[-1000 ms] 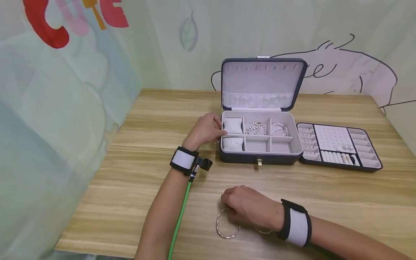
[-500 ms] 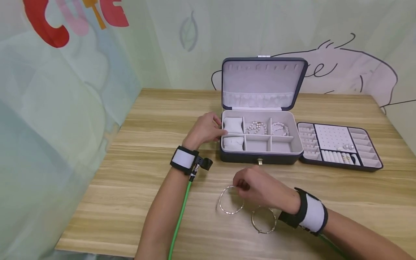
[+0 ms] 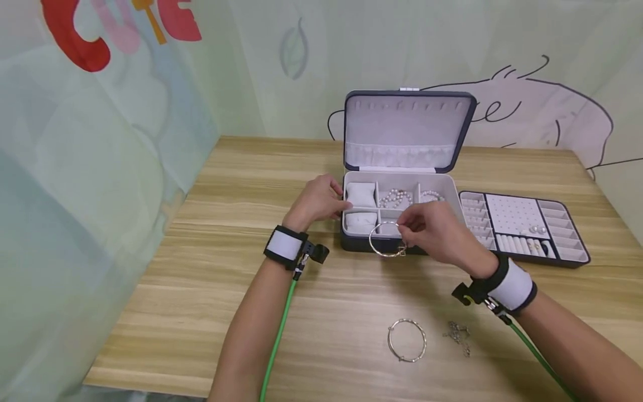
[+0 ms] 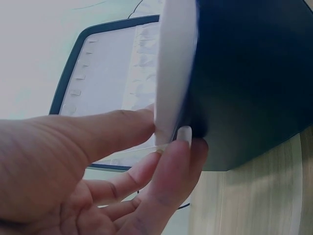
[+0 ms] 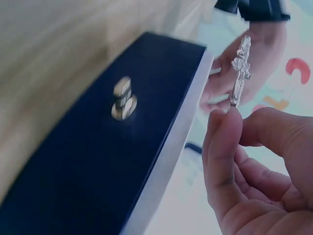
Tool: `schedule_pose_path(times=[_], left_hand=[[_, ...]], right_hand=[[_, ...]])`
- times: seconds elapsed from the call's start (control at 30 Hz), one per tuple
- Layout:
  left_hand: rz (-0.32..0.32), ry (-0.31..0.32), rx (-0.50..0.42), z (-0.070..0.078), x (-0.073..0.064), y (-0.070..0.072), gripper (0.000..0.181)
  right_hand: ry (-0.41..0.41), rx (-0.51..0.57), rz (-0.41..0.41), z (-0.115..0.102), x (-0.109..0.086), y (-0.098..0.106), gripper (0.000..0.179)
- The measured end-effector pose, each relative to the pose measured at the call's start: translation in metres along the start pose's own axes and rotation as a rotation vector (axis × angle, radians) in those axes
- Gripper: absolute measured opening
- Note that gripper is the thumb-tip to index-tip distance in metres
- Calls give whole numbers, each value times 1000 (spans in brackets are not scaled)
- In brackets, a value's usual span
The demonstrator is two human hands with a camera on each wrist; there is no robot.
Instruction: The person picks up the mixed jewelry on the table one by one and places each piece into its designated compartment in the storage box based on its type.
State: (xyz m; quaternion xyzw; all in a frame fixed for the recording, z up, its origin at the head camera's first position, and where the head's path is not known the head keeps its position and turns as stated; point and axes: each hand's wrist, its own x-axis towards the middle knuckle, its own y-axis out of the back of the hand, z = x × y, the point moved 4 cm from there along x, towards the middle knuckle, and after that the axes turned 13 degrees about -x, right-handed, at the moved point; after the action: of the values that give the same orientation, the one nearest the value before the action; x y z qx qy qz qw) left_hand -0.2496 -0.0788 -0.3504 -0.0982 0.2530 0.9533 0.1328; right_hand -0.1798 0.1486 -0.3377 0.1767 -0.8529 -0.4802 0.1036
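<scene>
An open dark-blue jewelry box [image 3: 404, 244] with a pale lining stands at the back of the table. My left hand [image 3: 317, 199] pinches its left wall, thumb on the rim [image 4: 173, 63] and fingers outside. Above the front edge of the box, my right hand [image 3: 436, 231] pinches a thin metal bangle [image 3: 374, 249] between thumb and fingertips. That bangle [image 5: 240, 71] appears edge-on in the right wrist view, beyond my fingertips. A second bangle [image 3: 423, 346] lies on the table near the front, and a small silver chain [image 3: 457, 333] lies to its right.
White cushions [image 3: 360, 194] fill the left compartments. Pearl strands [image 3: 396, 198] sit in the back middle and back right ones, partly hidden on the right. A shallow divided tray [image 3: 517, 212] with rings and earrings lies to the right of the box. A cloth backdrop stands behind.
My right hand has lifted one bangle off the table and carried it forward to the box front. The second bangle and the chain have come into view. My left hand stays put.
</scene>
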Motion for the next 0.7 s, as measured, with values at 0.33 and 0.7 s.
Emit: schedule_pose_path(times=[0.33,0.7], left_hand=[[2,2,14,-2,2,-1,38],[0,3,19,-1,2,-2,37]], right_hand=[[-102,-78,75,30,21,15,15],[-79,-258,152,41,34,-2,11]])
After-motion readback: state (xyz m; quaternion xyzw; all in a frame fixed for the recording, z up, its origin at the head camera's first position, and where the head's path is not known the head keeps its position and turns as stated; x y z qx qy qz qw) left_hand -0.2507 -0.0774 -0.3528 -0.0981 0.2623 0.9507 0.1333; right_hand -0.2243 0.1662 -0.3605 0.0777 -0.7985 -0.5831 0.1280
